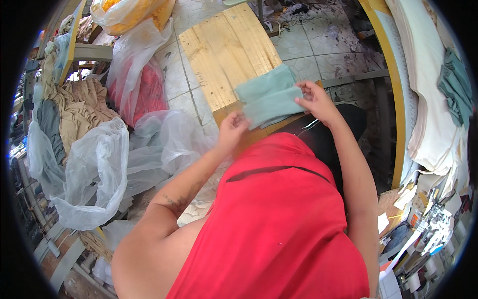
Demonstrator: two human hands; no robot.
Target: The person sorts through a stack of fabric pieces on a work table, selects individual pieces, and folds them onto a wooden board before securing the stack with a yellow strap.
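A folded pale green cloth piece lies on the near end of a wooden board. My left hand pinches the cloth's lower left corner. My right hand grips its right edge with the fingers curled over the fabric. A pair of scissors lies just below the cloth, beside my right wrist, on a dark surface. My red shirt fills the lower middle of the view.
Clear plastic bags with red and tan fabric lie on the tiled floor at left. A yellow-edged table at right carries cream and green cloth stacks. A sewing machine with thread sits at lower right.
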